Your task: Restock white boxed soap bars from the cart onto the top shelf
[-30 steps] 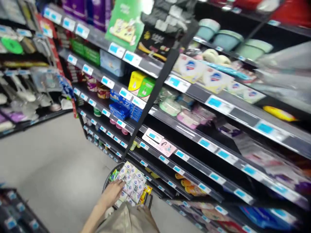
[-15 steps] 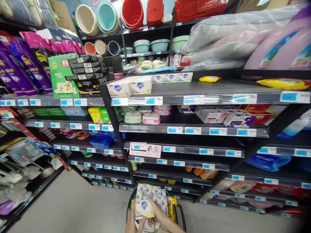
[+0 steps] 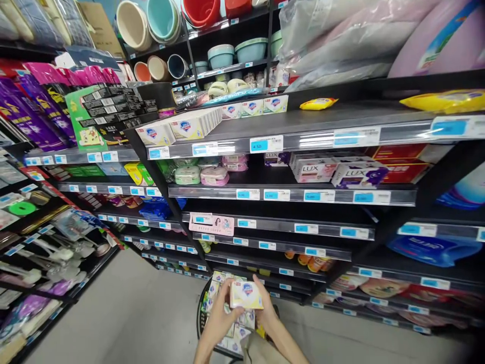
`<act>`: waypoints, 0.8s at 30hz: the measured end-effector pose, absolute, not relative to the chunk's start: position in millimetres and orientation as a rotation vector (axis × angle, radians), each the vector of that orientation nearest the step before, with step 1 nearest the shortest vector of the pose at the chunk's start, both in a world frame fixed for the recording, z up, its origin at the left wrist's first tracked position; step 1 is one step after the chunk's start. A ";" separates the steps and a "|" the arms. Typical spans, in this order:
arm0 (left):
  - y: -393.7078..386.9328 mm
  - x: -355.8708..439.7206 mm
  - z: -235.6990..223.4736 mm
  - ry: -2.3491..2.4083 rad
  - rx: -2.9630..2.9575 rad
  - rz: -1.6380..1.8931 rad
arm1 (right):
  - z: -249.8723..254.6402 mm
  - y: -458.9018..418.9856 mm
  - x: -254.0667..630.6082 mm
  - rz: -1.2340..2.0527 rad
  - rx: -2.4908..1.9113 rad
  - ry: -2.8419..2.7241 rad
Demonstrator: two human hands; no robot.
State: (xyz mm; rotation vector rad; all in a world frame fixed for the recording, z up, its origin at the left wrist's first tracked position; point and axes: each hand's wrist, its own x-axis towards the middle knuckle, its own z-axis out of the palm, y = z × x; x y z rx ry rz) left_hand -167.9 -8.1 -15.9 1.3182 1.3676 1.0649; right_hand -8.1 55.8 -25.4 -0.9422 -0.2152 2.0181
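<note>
Both hands hold a white and pale yellow soap box (image 3: 246,294) with a blue and red logo, just above the basket. My left hand (image 3: 223,311) grips its left end, thumb under the lower edge. On the right end, my right hand (image 3: 266,306) has its fingers along the side. Beneath them, a dark basket (image 3: 199,316) is filled with several similar soap boxes (image 3: 235,346). Part of the basket's load is hidden by my hands and forearms. More boxes of the same look (image 3: 187,127) stand in a row on the top shelf ahead.
Black shelving (image 3: 265,192) with price tags spans the front. Pink and purple soap boxes (image 3: 314,169) and wrapped soap bars (image 3: 214,176) sit on the second shelf. A yellow packet (image 3: 318,103) lies on top. Kitchen utensils (image 3: 56,253) hang at left. Grey floor (image 3: 125,303) shows below.
My hands have lifted the soap box slightly and moved it to the right, away from the boxes in the basket. The camera view has shifted, so the shelves appear tilted and nearer.
</note>
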 end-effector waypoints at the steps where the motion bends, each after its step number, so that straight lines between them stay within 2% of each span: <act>1: -8.2 -157.8 -19.0 1.332 1.301 1.093 | -25.6 55.9 0.5 1.995 -0.954 -0.189; 6: -13.2 -124.8 -22.9 1.232 1.221 1.152 | -18.0 47.3 33.1 1.929 -1.015 -0.178; 16: -1.9 -100.5 7.0 1.152 1.319 1.070 | -5.7 44.5 64.9 1.823 -1.048 -0.130; 24: -6.0 -94.2 1.2 1.174 1.323 1.053 | 2.4 41.9 68.5 1.829 -1.040 -0.184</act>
